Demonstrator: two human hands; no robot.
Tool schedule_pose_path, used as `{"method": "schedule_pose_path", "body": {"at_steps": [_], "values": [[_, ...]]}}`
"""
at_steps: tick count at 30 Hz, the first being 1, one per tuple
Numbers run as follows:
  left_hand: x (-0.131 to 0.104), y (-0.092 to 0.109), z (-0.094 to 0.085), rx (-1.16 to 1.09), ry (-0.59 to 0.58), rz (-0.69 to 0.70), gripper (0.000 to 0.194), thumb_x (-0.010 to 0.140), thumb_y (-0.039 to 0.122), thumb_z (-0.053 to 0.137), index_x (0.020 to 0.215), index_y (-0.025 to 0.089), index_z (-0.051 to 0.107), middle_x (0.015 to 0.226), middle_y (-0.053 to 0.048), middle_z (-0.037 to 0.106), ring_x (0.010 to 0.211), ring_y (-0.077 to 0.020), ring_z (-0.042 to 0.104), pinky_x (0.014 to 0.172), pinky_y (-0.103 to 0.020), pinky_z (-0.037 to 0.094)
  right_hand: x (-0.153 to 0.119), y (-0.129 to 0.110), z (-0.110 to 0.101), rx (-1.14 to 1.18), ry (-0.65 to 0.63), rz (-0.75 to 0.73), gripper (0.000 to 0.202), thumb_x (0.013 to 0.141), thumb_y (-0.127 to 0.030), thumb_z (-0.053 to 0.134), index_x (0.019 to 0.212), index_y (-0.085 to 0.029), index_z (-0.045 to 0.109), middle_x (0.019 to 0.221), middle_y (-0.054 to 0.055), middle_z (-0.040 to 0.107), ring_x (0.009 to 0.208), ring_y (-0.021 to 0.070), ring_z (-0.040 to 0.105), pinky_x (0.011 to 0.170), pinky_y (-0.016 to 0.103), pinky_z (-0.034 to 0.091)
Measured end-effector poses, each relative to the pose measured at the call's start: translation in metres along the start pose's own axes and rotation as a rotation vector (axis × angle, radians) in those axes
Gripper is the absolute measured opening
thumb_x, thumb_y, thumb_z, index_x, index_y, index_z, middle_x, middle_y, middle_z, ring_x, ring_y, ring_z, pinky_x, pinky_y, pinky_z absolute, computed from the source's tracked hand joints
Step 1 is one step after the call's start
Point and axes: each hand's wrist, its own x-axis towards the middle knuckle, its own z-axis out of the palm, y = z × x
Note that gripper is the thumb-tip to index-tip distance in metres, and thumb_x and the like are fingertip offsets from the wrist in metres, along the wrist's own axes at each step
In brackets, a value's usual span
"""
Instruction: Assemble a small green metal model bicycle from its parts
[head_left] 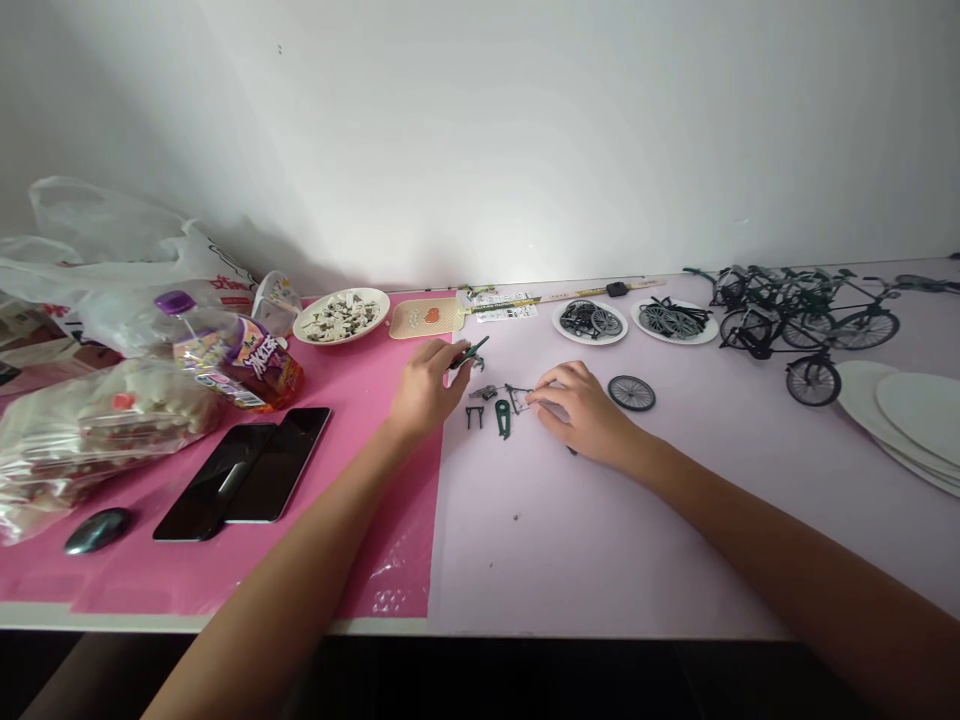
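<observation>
While the frame (518, 400) lies on the bench (600, 560) between the hands, its right edge is met by the fingers of the right hand (579, 405), perhaps to steady it; whether it is pinched or merely touched cannot be told. A slim green part (474, 352) is gripped by the left hand (427, 386), its end left jutting out, probably so it can be turned easily. Just beside the frame, a fork (475, 416) and a green guard (503, 419) are laid, seemingly for easy reach. Farther right, a wheel (631, 393) is set down. Beyond, spare parts (591, 320) are gathered on plates (675, 341), presumably against scattering, and bikes (804, 325) are grouped well apart.
</observation>
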Motion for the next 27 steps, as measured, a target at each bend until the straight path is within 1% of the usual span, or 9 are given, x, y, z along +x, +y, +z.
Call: {"method": "schedule_pose_path", "body": {"at_steps": [2, 4, 7, 11, 16, 21, 27], "values": [[-0.001, 0.008, 0.0, -0.026, -0.029, -0.044, 0.019, 0.098, 0.025, 0.06, 0.109, 0.017, 0.074, 0.084, -0.006, 0.071, 0.075, -0.0182, 0.065, 0.071, -0.03, 0.053, 0.001, -0.001, -0.002, -0.008, -0.003, 0.014, 0.022, 0.101, -0.024, 0.059, 0.102, -0.025, 0.08, 0.107, 0.011, 0.071, 0.112, 0.0307, 0.056, 0.095, 0.049, 0.051], [-0.002, 0.015, 0.001, -0.071, -0.051, -0.086, 0.019, 0.097, 0.026, 0.061, 0.107, 0.018, 0.075, 0.084, -0.006, 0.073, 0.073, -0.0171, 0.066, 0.069, -0.029, 0.052, 0.001, -0.001, -0.004, -0.013, -0.008, 0.026, 0.023, 0.102, -0.026, 0.057, 0.1, -0.026, 0.08, 0.105, 0.011, 0.071, 0.11, 0.0306, 0.055, 0.095, 0.049, 0.051], [-0.005, 0.027, 0.002, -0.144, -0.093, -0.175, 0.018, 0.093, 0.027, 0.066, 0.105, 0.019, 0.076, 0.086, -0.006, 0.077, 0.075, -0.0185, 0.07, 0.073, -0.031, 0.056, 0.002, 0.001, -0.006, -0.022, -0.019, 0.041, 0.023, 0.102, -0.028, 0.057, 0.1, -0.026, 0.08, 0.104, 0.011, 0.071, 0.109, 0.0307, 0.055, 0.094, 0.049, 0.051], [-0.007, 0.04, 0.006, -0.28, -0.12, -0.376, 0.017, 0.087, 0.028, 0.073, 0.102, 0.02, 0.076, 0.09, -0.005, 0.08, 0.08, -0.0208, 0.075, 0.082, -0.034, 0.061, 0.003, 0.008, -0.006, -0.028, -0.036, 0.042, 0.023, 0.101, -0.023, 0.056, 0.101, -0.026, 0.079, 0.104, 0.011, 0.072, 0.112, 0.0315, 0.055, 0.096, 0.049, 0.051], [-0.01, 0.05, 0.013, -0.497, -0.135, -0.534, 0.016, 0.083, 0.03, 0.077, 0.093, 0.019, 0.074, 0.085, -0.004, 0.08, 0.077, -0.0195, 0.076, 0.077, -0.033, 0.063, 0.004, 0.015, -0.007, -0.046, -0.035, 0.036, 0.02, 0.1, -0.021, 0.058, 0.097, -0.025, 0.077, 0.102, 0.01, 0.072, 0.112, 0.0316, 0.056, 0.097, 0.049, 0.051], [-0.011, 0.059, 0.016, -0.612, -0.152, -0.63, 0.017, 0.082, 0.03, 0.078, 0.091, 0.017, 0.072, 0.087, -0.006, 0.079, 0.081, -0.0197, 0.076, 0.078, -0.032, 0.063, 0.004, 0.018, -0.006, -0.101, -0.008, 0.016, 0.019, 0.1, -0.022, 0.06, 0.099, -0.024, 0.08, 0.103, 0.011, 0.073, 0.11, 0.0321, 0.055, 0.097, 0.049, 0.05], [-0.012, 0.068, 0.018, -0.662, -0.14, -0.676, 0.017, 0.082, 0.03, 0.08, 0.086, 0.018, 0.069, 0.086, -0.007, 0.079, 0.082, -0.0208, 0.076, 0.078, -0.034, 0.063, 0.004, 0.018, -0.008, -0.111, 0.005, -0.033, 0.022, 0.101, -0.024, 0.06, 0.099, -0.027, 0.081, 0.101, 0.011, 0.072, 0.107, 0.0317, 0.056, 0.094, 0.05, 0.051]]}}
